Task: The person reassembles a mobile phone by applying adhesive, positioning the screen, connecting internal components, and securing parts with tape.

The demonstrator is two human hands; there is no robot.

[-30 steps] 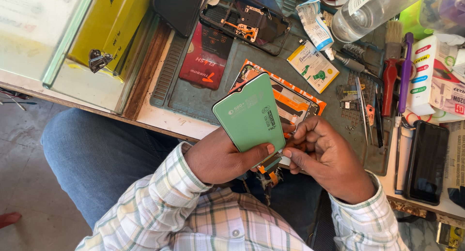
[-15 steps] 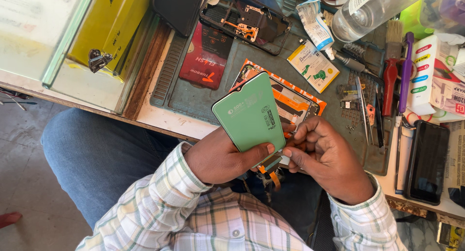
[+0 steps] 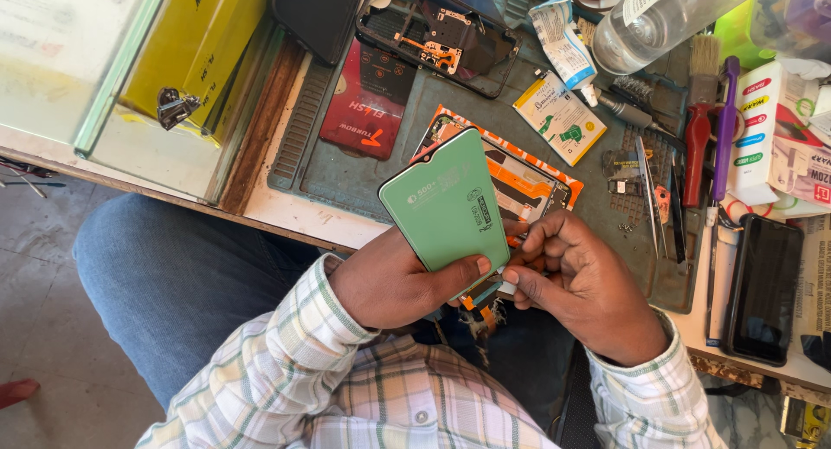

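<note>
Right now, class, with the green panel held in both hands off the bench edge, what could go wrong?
1. The green panel is pinched only at its lower end by the left hand and right hand, over the lap, not the mat; a slip may drop it.
2. Its dangling flex strip might crease or tear.
3. Tweezers lie close to the right hand; a nudge could scatter them.

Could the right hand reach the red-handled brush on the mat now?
Probably not at once: the right hand is busy at the lower edge of the green panel. The red-handled brush lies uncovered on its side of the mat.
</note>
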